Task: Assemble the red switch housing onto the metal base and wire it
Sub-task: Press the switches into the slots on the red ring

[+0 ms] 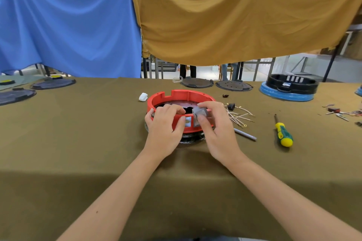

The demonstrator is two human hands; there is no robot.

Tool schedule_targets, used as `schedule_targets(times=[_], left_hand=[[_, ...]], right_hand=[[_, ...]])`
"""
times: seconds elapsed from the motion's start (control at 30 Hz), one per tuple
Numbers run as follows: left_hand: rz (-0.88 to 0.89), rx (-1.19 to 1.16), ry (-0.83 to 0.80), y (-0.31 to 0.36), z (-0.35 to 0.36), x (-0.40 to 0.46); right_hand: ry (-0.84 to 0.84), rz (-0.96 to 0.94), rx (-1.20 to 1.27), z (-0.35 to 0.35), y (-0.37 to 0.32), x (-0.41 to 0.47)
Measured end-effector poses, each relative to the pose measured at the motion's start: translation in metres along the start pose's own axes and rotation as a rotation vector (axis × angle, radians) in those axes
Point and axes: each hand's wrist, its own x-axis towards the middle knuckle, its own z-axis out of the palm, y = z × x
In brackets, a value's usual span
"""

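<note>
Both hands (pixel 163 123) on red housing (pixel 180 97)

Left hand (pixel 165 123) and right hand (pixel 215 123) cover the red housing (pixel 180 96) near wall and most of the dark base (pixel 191 140) under it; small grey part (pixel 198 112) at the right fingertips unidentifiable.

One red housing (pixel 181 96), one screwdriver (pixel 283 133), two hanging cloths (pixel 66 25), two hands (pixel 164 123).

blue cloth (pixel 66 25) | ochre cloth (pixel 235 21) | olive tablecloth (pixel 78 133) | floor perhaps pale
</note>
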Motion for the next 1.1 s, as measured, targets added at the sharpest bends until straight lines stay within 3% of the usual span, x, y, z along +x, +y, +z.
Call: schedule_targets(times=[0.2,0.37,0.6,1.1], left_hand=[[0.037,0.02,-0.012,0.003,-0.0018,-0.0018],[0.131,0.032,0.011,0.004,-0.002,-0.0033],[0.181,0.021,0.033,0.002,0.0005,-0.0013],[0.28,0.073,0.035,0.0043,-0.0016,-0.0019]], right_hand=[[0.03,0.152,0.158,-0.0027,0.0016,-0.0017],[-0.039,0.182,0.257,-0.0013,-0.0006,-0.0029],[-0.054,0.097,0.107,-0.0005,-0.0003,-0.0018],[-0.005,0.13,0.056,-0.0013,0.0033,-0.0018]])
